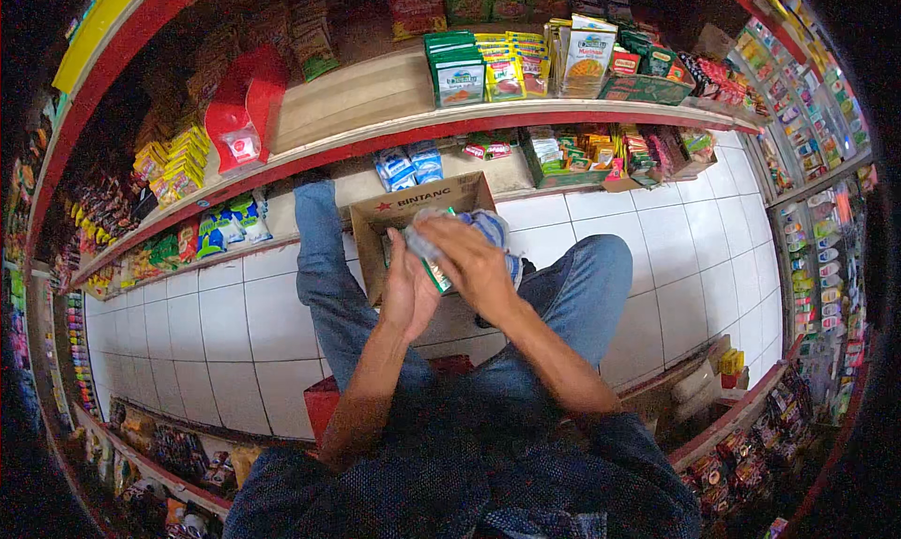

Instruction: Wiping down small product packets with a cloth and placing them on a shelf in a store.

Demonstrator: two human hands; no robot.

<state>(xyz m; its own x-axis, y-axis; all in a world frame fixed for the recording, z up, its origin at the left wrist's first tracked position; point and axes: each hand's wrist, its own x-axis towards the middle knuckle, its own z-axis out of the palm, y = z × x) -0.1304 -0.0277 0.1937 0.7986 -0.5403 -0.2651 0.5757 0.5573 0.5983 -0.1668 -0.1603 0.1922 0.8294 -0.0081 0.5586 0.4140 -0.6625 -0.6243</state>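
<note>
My left hand (407, 294) holds a green and white packet (439, 277), its palm turned to the right and its thumb raised. Most of the packet is hidden by the hands. In my right hand (480, 270) is a bunched blue and white cloth (491, 226); part of it lies over the packet, and the hand is slightly blurred. Both hands are above an open cardboard box (367, 238) that stands between my legs against the lower shelf. Something green shows inside the box, mostly covered by the hands and cloth.
On the red-edged shelf (394, 127) stand green seasoning sachets (459, 78), yellow sachets (503, 67), white sachets (588, 50) and a red display holder (239, 117). Below are blue-white packets (408, 166) and a carton of small sachets (574, 159). My knees flank the box on the tiled floor (281, 321).
</note>
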